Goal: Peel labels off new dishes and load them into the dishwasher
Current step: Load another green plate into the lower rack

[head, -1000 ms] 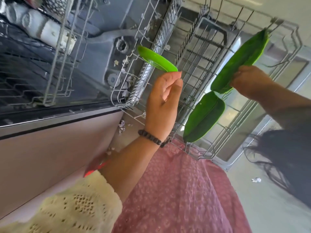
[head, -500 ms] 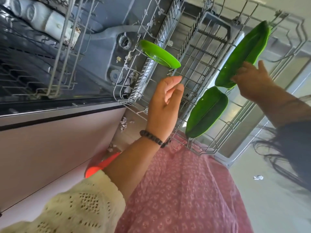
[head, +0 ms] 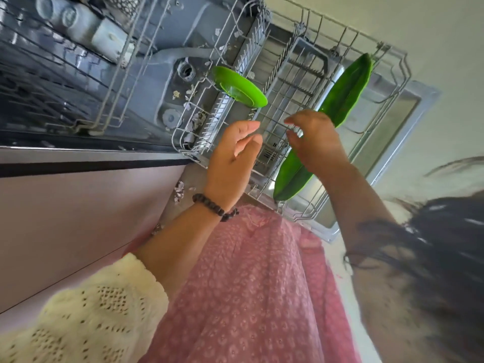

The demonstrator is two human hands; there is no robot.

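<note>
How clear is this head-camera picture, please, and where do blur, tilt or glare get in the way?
In the head view, the whole scene is rolled sideways and bent by the wide lens; the right hand and loose dark hair are motion-blurred; the left hand and bright green plate read fairly sharp; daylight washes out the floor; the dishwasher interior is dim.
</note>
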